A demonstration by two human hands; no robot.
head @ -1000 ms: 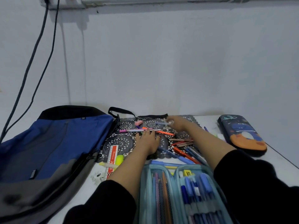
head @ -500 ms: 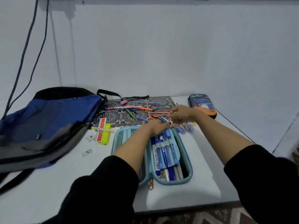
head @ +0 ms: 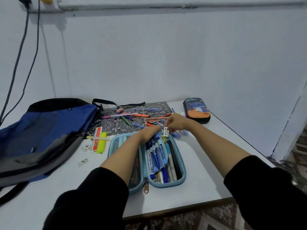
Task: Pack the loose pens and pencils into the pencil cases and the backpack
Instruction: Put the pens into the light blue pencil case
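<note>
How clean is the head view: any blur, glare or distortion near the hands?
Head view: dim bluish light, no glare; the left hand smears at the fingertips over the open pencil case, grip unclear; the right hand pinching a small white piece is sharper, print unreadable. Wide-angle stretch swells the sleeves; the backpack blurs at the left edge.

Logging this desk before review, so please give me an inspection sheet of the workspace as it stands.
Surface: white table, black lace mat at back.
Job's things: open light-blue pencil case holding pens; closed space-print pencil case; blue backpack; loose pens on mat.
Clutter: yellow highlighter, red-and-white ruler, pink eraser.
Hands: left hand at case's far end, grip unclear; right hand pinches small white printed item.
Cables: two cables down left wall.
Surroundings: pale wall, patterned floor.
</note>
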